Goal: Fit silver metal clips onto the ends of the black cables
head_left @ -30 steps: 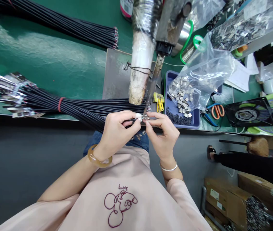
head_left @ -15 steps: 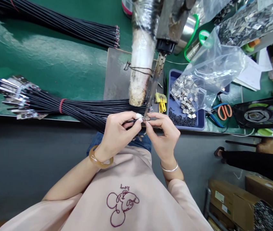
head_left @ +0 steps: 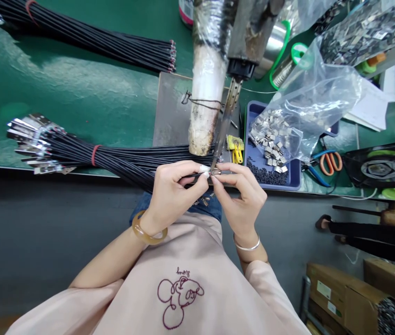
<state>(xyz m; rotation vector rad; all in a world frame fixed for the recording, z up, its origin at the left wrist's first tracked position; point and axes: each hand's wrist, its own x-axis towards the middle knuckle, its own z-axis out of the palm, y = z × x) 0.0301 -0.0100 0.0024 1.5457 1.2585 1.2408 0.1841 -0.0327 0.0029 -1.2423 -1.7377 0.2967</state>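
Observation:
My left hand (head_left: 174, 193), two of its fingertips covered in white, pinches the end of a black cable (head_left: 188, 177). Opposite it, my right hand (head_left: 242, 197) has thumb and fingers closed on a small metal connector (head_left: 214, 172) at the cable's end, mostly covered by fingertips. A mounted soldering iron (head_left: 230, 100) reaches down with its tip at the spot between both hands. Just behind my hands lies a bundle of black cables (head_left: 131, 156) tied with a red band, with metal plugs at its left end.
A wrapped white tube (head_left: 206, 88) hangs beside the iron. To the right are a blue tray (head_left: 293, 179) of metal shells and small black pieces, a yellow cutter (head_left: 236, 151), pliers (head_left: 314, 174), solder spools and a fan (head_left: 382, 165). Another cable bundle (head_left: 96, 42) lies behind.
The whole view has shifted slightly, so everything sits a little further right. My hands keep the same pinch at the iron's tip.

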